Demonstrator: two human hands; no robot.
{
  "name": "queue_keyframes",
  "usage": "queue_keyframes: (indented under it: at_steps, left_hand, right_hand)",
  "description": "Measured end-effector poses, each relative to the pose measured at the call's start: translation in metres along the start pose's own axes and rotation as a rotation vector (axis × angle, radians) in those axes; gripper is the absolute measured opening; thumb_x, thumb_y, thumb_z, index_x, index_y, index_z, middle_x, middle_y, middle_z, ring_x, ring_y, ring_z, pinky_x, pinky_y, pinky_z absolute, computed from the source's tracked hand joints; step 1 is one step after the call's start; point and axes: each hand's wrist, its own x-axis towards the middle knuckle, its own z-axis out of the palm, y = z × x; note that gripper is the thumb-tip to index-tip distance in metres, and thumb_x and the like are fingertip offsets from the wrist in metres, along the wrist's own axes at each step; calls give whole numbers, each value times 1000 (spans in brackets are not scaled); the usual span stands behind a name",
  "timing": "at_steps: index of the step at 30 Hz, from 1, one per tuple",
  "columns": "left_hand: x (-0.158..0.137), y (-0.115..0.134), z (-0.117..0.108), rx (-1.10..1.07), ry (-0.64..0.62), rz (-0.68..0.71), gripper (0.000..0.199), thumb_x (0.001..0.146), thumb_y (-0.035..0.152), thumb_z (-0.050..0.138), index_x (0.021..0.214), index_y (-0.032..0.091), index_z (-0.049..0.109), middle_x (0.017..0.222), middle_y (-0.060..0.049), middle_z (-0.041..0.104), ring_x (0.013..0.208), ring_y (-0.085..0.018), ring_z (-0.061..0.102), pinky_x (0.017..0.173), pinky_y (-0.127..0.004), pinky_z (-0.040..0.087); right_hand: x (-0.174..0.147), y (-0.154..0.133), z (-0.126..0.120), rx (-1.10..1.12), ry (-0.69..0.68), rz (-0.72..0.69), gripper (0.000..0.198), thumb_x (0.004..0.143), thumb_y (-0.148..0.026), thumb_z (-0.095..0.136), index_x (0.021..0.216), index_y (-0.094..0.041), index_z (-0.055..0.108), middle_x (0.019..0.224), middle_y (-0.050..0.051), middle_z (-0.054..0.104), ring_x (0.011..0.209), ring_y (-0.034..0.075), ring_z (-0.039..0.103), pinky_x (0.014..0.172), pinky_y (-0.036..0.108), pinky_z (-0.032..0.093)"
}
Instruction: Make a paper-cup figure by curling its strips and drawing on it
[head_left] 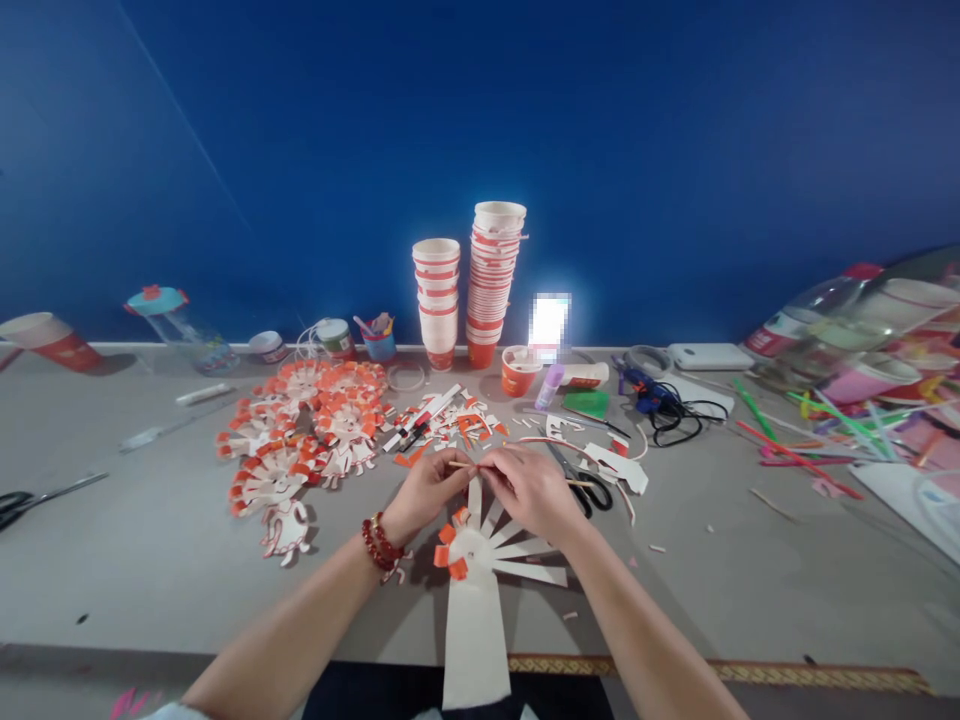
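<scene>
A paper cup cut into strips [477,640] hangs toward me at the table's front edge, its round base in the middle and narrow strips fanned out to the right. Orange curled strip ends [445,556] sit on its left side. My left hand [429,492] pinches the tip of an upright strip against a thin wooden stick [460,464]. Fingers of my right hand [534,492] close on the same spot, and the stick's other end sticks out past that hand. Black-handled scissors [594,492] lie just beyond my right hand.
Finished cup cutouts with orange curls [330,400] are piled at left. Two cup stacks [495,290] stand by the blue wall. Paper scraps [465,420], a purple glue stick [550,386], a glue gun [651,392], pipe cleaners [799,460] and more scissors [52,498] lie around.
</scene>
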Motion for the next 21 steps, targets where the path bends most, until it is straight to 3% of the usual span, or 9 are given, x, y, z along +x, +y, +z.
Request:
queue_keyframes:
  at_steps: [12, 21]
  left_hand:
    - [-3, 9, 1, 33, -33, -27, 31, 80, 45, 66, 80, 14, 63, 64, 2, 56, 54, -9, 48, 53, -21, 37]
    - [-6, 12, 4, -92, -20, -132, 22, 78, 36, 66, 74, 15, 58, 56, 3, 54, 45, -8, 49, 47, -21, 37]
  right_hand:
    - [0, 2, -1, 74, -4, 16, 11, 91, -17, 49, 85, -21, 57, 72, 2, 60, 69, 17, 54, 63, 25, 35]
    - [1, -1, -2, 106, -33, 16, 14, 92, -17, 48, 81, -20, 55, 71, 2, 58, 69, 17, 52, 62, 25, 33]
